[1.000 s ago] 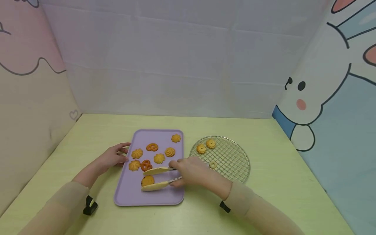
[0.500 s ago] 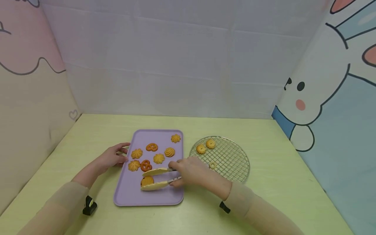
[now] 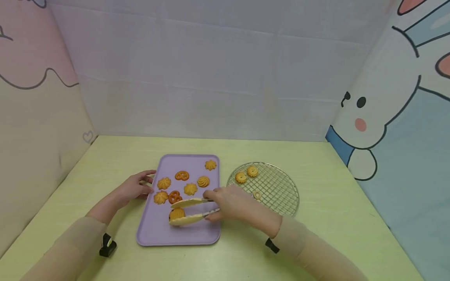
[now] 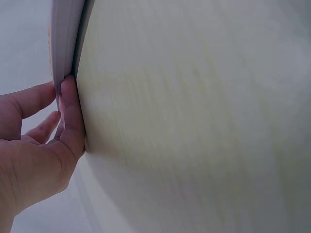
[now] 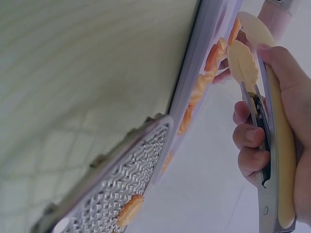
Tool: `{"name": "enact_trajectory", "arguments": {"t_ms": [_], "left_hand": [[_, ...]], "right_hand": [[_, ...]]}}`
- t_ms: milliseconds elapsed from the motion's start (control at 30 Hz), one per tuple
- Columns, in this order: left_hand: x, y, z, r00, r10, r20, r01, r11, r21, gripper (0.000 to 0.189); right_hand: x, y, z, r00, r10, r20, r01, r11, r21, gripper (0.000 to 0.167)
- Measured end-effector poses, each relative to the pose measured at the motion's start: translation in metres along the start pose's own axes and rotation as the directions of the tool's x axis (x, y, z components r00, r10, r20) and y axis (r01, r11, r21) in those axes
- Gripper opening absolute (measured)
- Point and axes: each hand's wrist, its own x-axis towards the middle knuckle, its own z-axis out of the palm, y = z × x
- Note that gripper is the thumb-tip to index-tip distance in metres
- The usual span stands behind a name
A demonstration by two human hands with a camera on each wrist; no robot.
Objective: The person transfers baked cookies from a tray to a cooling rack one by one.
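Observation:
My right hand (image 3: 233,203) grips a pair of tongs (image 3: 190,219) with cream scalloped tips, seen spread apart. Between those tips lies a ridged golden cookie (image 3: 177,214) with dark specks on its left side. It sits on a lilac tray (image 3: 183,238), low and left of centre. The right wrist view shows the fingers curled round the metal arms of the tongs (image 5: 279,160). At the tray's left rim, my left hand (image 3: 133,190) pinches the edge. In the left wrist view, its fingers (image 4: 73,114) lie on both sides of the rim.
Also on the tray are several star-shaped and swirled cookies (image 3: 190,189) and two pretzels (image 3: 181,175). To the right stands a round wire rack (image 3: 277,191), bearing two round cookies (image 3: 252,171) and a small ring cookie (image 3: 257,194). Walls border the table.
My right hand and the tongs have shifted very slightly up and right. The specked cookie stays in place between the tips, and the left hand keeps its place at the rim.

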Motion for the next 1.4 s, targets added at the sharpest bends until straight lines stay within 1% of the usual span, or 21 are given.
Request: {"name": "enact_trajectory", "arguments": {"t_ms": [133, 367, 433, 567, 767, 900, 1000, 1133, 1300, 1400], "left_hand": [[-0.001, 0.002, -0.001, 1.000, 0.001, 0.004, -0.001, 1.000, 0.004, 0.069], [-0.001, 0.003, 0.000, 1.000, -0.008, -0.009, 0.008, 1.000, -0.004, 0.068], [0.000, 0.003, -0.001, 1.000, -0.007, -0.004, 0.007, 1.000, -0.006, 0.068], [0.001, 0.002, -0.001, 1.000, -0.010, -0.006, 0.010, 1.000, -0.015, 0.068], [0.001, 0.003, -0.001, 1.000, -0.007, -0.006, 0.007, 1.000, -0.016, 0.069], [0.001, 0.003, 0.000, 1.000, -0.011, -0.002, 0.011, 1.000, -0.014, 0.069], [0.001, 0.003, 0.000, 1.000, -0.010, -0.001, 0.010, 1.000, -0.012, 0.069], [0.001, 0.002, -0.001, 1.000, -0.017, -0.005, 0.017, 1.000, -0.011, 0.069], [0.003, 0.001, -0.002, 1.000, -0.018, -0.012, 0.018, 1.000, -0.008, 0.068], [0.003, 0.000, -0.002, 1.000, -0.016, -0.012, 0.016, 1.000, -0.006, 0.068]], "right_hand": [[-0.003, 0.002, -0.007, 1.000, -0.002, -0.001, 0.002, 1.000, 0.012, 0.051], [-0.010, 0.011, -0.024, 0.999, -0.012, -0.047, 0.014, 0.999, 0.031, 0.050], [-0.013, 0.014, -0.029, 0.998, -0.018, -0.054, 0.020, 0.999, 0.037, 0.050], [-0.018, 0.021, -0.038, 0.997, -0.020, -0.077, 0.022, 0.999, 0.027, 0.050], [-0.027, 0.033, -0.046, 0.994, -0.008, -0.113, 0.009, 1.000, 0.009, 0.050], [-0.034, 0.041, -0.050, 0.990, -0.009, -0.141, 0.014, 0.999, 0.030, 0.049], [-0.039, 0.046, -0.054, 0.984, -0.022, -0.176, 0.029, 0.999, 0.034, 0.047], [-0.046, 0.054, -0.058, 0.978, -0.016, -0.207, 0.020, 1.000, 0.018, 0.046], [-0.055, 0.063, -0.062, 0.981, 0.018, -0.194, -0.013, 1.000, 0.022, 0.047], [-0.060, 0.068, -0.062, 0.981, 0.020, -0.194, -0.019, 1.000, 0.010, 0.046]]}}
